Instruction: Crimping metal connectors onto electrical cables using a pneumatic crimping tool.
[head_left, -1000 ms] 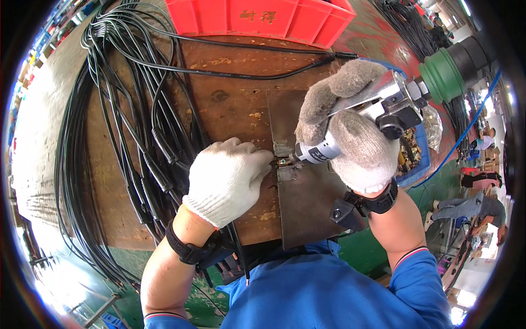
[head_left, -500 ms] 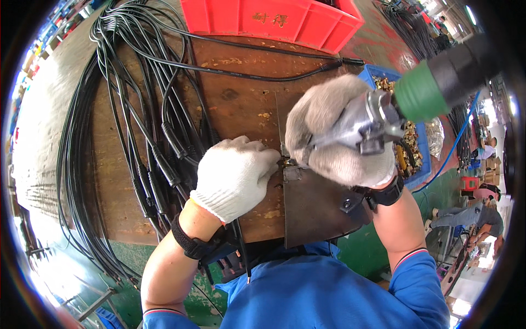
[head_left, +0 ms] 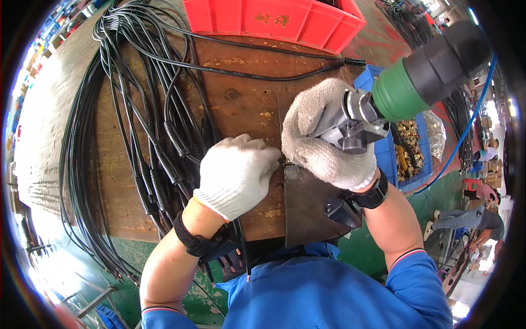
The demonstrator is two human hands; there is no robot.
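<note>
Gloved right hand point(head_left: 329, 145) clenched around a green-and-black power driver point(head_left: 405, 82), its tip hidden behind the glove, pointing down at the top edge of a dark metal plate point(head_left: 307, 211) on the brown workbench point(head_left: 241, 104). Gloved left hand point(head_left: 236, 174) curled just beside that spot, fingertips pinching something too small to make out — black cables point(head_left: 159, 137) bundled to its left, red bin point(head_left: 274, 19) beyond, blue tray of brass parts point(head_left: 408, 151) at right.

Red crate point(head_left: 285, 22), blue bin point(head_left: 392, 159) of brass parts, black cables point(head_left: 137, 109).
</note>
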